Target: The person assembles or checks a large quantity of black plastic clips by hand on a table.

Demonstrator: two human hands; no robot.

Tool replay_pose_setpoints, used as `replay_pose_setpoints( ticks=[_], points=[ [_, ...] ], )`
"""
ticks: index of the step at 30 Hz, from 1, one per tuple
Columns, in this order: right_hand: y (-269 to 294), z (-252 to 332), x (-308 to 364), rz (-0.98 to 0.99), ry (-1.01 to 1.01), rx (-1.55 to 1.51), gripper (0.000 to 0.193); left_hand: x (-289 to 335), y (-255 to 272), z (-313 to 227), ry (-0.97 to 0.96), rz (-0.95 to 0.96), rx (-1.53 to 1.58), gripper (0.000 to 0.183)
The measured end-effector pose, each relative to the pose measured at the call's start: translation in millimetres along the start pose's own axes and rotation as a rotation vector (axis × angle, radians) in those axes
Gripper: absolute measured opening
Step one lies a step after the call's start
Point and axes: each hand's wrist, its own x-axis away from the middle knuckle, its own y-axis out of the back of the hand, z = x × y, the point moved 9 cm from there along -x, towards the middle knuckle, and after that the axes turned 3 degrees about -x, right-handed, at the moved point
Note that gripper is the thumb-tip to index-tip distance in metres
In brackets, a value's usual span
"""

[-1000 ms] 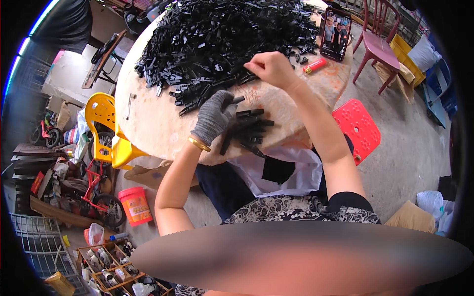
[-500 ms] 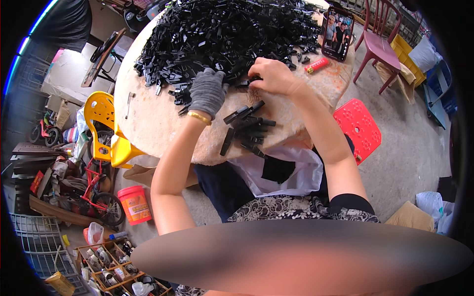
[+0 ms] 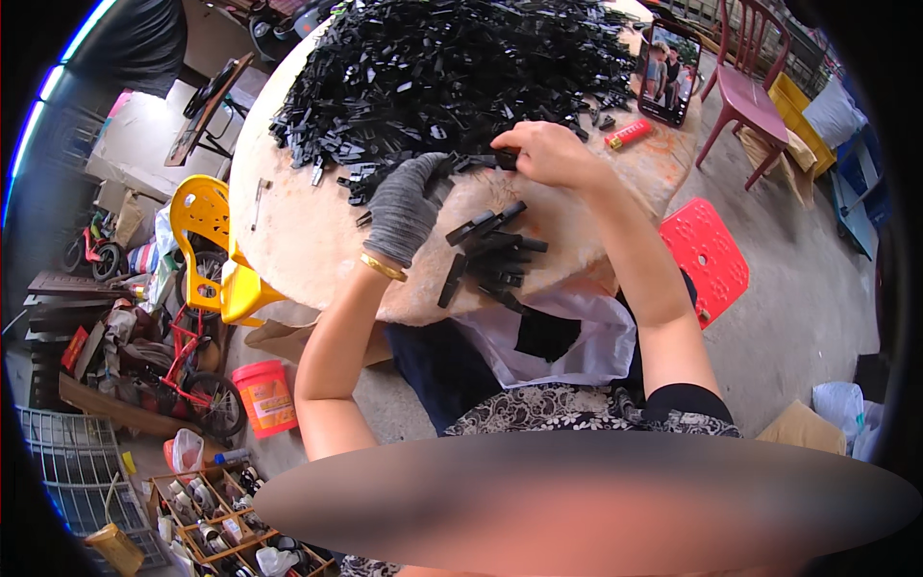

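While the gloved left hand point(image 3: 409, 204) rests spread on the black parts heap point(image 3: 452, 77), the bare right hand point(image 3: 548, 154), fingers pinching one black piece point(image 3: 505, 159), should probably lift it clear before adding it to the small sorted pile point(image 3: 490, 255) on the desk point(image 3: 308, 240).

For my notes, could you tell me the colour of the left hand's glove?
Grey, in the head view: the left hand.

I sit at a round pale table point(image 3: 288, 231) on a grey concrete floor point(image 3: 808, 317). A yellow plastic chair point(image 3: 207, 250) stands to my left, a red stool point(image 3: 707, 260) and a dark red chair point(image 3: 750, 87) to my right.
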Motion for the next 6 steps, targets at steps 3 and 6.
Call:
replay_pose_setpoints(
  ticks=[3,6],
  points=[
    [-2.4,4.5,1.4,0.068,-0.01,-0.008,0.034,8.0,10.4,-7.1,0.04,-0.023,0.078,0.044],
    [-11.5,-1.9,0.0,0.183,-0.112,0.066,0.033,13.5,10.6,-6.6,0.079,0.065,-0.051,0.055]
  ],
)
